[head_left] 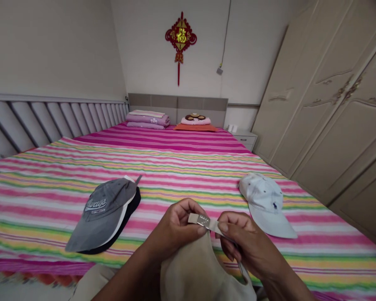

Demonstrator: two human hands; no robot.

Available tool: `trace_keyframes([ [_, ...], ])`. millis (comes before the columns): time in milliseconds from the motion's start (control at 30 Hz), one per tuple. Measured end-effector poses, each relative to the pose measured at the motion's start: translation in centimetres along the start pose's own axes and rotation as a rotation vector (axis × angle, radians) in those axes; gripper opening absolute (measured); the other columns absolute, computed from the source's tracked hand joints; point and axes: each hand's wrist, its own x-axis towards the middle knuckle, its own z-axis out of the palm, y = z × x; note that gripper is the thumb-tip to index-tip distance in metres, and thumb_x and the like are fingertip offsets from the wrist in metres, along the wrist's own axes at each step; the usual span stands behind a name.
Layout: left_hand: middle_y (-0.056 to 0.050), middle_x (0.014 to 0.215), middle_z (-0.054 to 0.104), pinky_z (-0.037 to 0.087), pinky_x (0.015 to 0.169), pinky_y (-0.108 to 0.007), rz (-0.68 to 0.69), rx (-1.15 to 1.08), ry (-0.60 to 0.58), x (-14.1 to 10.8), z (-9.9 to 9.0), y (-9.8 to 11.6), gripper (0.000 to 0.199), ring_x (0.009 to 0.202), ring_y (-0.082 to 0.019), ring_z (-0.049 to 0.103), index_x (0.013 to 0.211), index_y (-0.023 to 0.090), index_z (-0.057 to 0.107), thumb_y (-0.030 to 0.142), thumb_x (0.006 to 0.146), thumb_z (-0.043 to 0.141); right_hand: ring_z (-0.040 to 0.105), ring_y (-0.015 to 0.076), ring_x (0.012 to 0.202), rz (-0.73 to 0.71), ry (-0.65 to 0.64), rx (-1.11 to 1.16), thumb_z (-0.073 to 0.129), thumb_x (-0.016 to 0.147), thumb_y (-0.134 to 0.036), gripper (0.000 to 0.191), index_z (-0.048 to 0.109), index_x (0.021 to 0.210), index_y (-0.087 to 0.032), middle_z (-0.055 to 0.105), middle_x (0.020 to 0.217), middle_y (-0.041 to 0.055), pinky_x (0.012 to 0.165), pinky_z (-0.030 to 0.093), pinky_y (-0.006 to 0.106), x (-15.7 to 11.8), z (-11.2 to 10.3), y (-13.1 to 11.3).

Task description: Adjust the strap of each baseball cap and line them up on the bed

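The work on the strap of the beige cap point(191, 267) seemed to be in the middle, neither at its start nor finished. The cap was in front of the person, at the near edge of the bed point(188, 167), held up by its back strap point(215, 227). The left hand point(178, 225) had its thumb and fingers closed in a narrow pinch on the strap at the metal buckle point(203, 220), and the right hand point(247, 240) pinched the strap just beside it, on the other side. The strap showed on both sides of the buckle, so I judged that the threading was at least partly done; whether the buckle was locked, I could not tell. What remained, as it appeared, was to settle the strap, because neither hand had released it. On the striped cover, the grey cap point(105, 209) lay to the left, with a white edge and a black brim point(125, 223) showing under it, and the pale cap point(265, 205) lay to the right. Both were apart from the hands and untouched by them.
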Motion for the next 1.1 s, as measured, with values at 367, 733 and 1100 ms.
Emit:
trace_keyframes([
  [367,-0.002,0.056,0.053,0.034,0.054,-0.023,-0.127,-0.240,-0.005,0.3,-0.1,-0.8,0.025,0.052,-0.010,0.048,0.067,0.011,0.058,0.035,0.072,0.061,0.026,0.0032,0.032,0.016,0.003,-0.138,0.058,0.073,-0.041,0.029,0.053,0.060,-0.015,0.041,0.038,-0.0068,0.033,0.017,0.017,0.0,-0.2,0.0],
  [733,-0.002,0.063,0.053,0.031,0.054,-0.022,-0.102,-0.208,-0.065,0.0,-0.4,-1.8,0.017,0.056,-0.009,0.046,0.066,0.011,0.061,0.027,0.069,0.067,0.054,0.0119,0.064,-0.416,0.125,-0.909,0.058,0.072,-0.015,0.014,0.061,0.083,-0.023,0.062,0.073,-0.0022,0.057,0.039,0.023,-1.8,1.7,-1.5],
  [1100,-0.007,0.071,0.062,0.033,0.052,-0.023,-0.113,-0.278,-0.038,-0.2,-0.3,-1.1,0.020,0.055,-0.011,0.050,0.056,0.012,0.055,0.023,0.058,0.071,0.044,0.0091,0.050,-0.327,0.132,-0.957,0.056,0.070,-0.014,0.006,0.057,0.073,-0.019,0.054,0.059,-0.0043,0.045,0.033,0.020,-2.1,2.0,-1.7],
])
